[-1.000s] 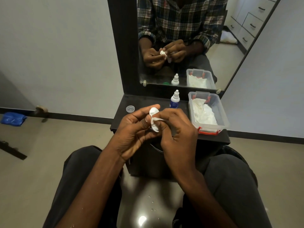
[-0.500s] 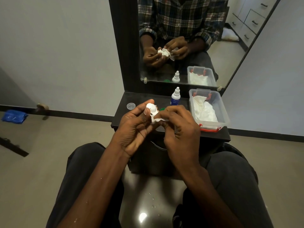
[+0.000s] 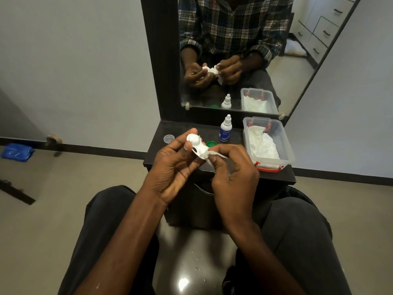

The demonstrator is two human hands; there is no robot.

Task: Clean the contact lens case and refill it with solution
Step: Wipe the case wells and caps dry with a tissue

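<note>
head view: the left hand [image 3: 173, 167] holds the white contact lens case [image 3: 194, 142] up over the front of the dark bench [image 3: 274, 177]. its grip is narrow: the thumb lies against the near side of the case and the forefinger curls behind the upper well, so the case is pinched between them. the upper well faces the camera, uncapped and white inside. the lower well is covered by a crumpled white tissue [image 3: 205, 154].

the right hand [image 3: 232, 173] is closed round that tissue, its fingertips bunched and pressing the paper against the lower end of the case; a thin strip of tissue runs out over the forefinger toward the right. both hands meet at the case, touching through the paper.

on the bench behind the hands, a green cap [image 3: 211, 143] lies just beyond the case, and a clear cap [image 3: 169, 138] lies to the left, near the bench's back corner. a small solution bottle [image 3: 225, 129] with a blue label and white nozzle stands upright near the mirror [image 3: 234, 50]. right of it sits a clear plastic box [image 3: 285, 145] with red latches, holding more white tissue.

the mirror repeats the two hands joined on the white paper, with the bottle and box below them.
</note>
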